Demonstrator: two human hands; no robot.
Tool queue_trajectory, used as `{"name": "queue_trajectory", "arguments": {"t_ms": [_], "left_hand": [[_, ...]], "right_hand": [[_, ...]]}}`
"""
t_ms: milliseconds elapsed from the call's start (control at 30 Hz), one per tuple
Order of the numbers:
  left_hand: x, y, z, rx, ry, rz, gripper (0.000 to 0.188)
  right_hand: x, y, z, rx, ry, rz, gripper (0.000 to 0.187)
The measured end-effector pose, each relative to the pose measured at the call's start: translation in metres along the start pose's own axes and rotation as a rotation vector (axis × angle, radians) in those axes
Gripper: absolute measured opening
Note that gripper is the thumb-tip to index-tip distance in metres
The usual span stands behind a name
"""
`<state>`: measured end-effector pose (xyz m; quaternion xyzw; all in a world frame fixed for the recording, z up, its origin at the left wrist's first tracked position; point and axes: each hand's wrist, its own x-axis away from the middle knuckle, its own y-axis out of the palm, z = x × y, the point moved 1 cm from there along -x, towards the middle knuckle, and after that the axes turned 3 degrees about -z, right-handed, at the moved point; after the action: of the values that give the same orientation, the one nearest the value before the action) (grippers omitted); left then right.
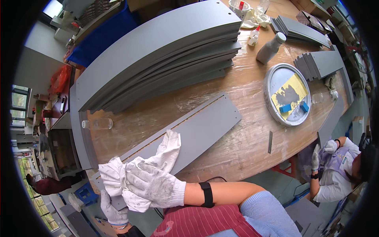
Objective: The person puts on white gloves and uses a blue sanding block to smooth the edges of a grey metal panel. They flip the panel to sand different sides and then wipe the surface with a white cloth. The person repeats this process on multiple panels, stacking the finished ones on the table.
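Note:
A long grey board (197,132) lies slantwise on the table, with a brown, unpainted groove along its far edge. My right hand (156,185), in a smudged white glove, presses a crumpled white cloth (170,148) onto the board's near left part. Its fingers are partly sunk in the folds. At the board's lower left end, my left hand (112,208), also gloved, grips the edge; the cloth and board hide some of its fingers.
A tall stack of grey boards (158,47) stands behind. To the right are a round lid (269,100) with a yellow sheet and blue blocks, a grey bottle (270,49), a thin metal strip (270,142) and shorter boards (321,63). A clear bottle (100,123) lies left. A co-worker (339,170) works at right.

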<state>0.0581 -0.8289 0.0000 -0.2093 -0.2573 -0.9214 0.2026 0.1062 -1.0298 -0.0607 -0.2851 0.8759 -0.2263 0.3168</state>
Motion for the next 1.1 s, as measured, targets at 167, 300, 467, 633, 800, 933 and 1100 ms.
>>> {"name": "queue_trajectory", "arguments": {"t_ms": [167,300,467,633,800,933,1100], "left_hand": [[0.008,-0.04,-0.013,-0.112,0.137,0.013,0.039],[0.016,-0.043,-0.018,-0.052,0.092,-0.033,0.039],[0.043,-0.058,0.009,-0.073,0.205,-0.016,0.037],[0.076,-0.095,0.049,0.186,0.408,0.0,0.037],[0.068,-0.139,0.046,0.439,0.443,-0.052,0.041],[0.033,-0.156,0.049,0.532,0.325,-0.175,0.044],[-0.012,-0.217,0.039,0.659,0.035,-0.37,0.056]], "right_hand": [[0.054,-0.047,0.077,0.328,0.461,0.107,0.066],[0.125,-0.113,0.164,0.587,0.953,0.235,0.069],[0.144,-0.16,0.198,0.636,1.075,0.094,0.073],[0.152,-0.171,0.168,0.835,0.931,0.554,0.078],[0.111,-0.128,0.108,-0.732,0.747,0.618,0.048],[0.029,-0.073,0.009,-0.857,0.505,0.477,0.056],[-0.066,-0.033,-0.042,-0.838,0.288,0.652,0.056]]}}
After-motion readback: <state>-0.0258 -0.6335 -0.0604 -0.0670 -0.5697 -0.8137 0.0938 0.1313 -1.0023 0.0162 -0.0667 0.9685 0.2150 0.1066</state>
